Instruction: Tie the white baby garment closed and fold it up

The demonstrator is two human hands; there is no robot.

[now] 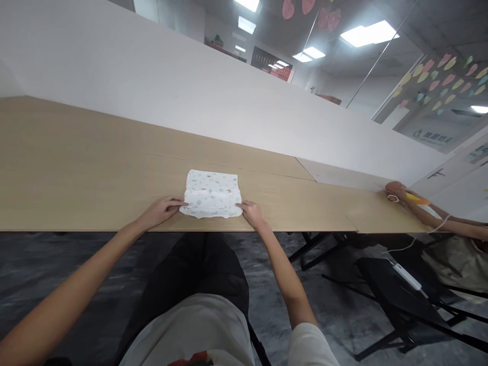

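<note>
A white cloth [212,195] with a small printed pattern lies on the table in front of me, roughly rectangular, with creases across it and a wavy near edge. My left hand [162,211] pinches its left edge near the lower corner. On the opposite side, my right hand [251,212] has its thumb and fingers closed on the right edge. Both hands rest low over the tabletop. Whether the cloth is a garment or a plain piece, I cannot tell.
The long tan table [95,168] runs along a white wall [183,86] with glass above. At the far right, another person's arms [430,216] reach over the table with a reddish-brown object and a yellow one. A black folding chair [400,290] holds a white power strip [407,277].
</note>
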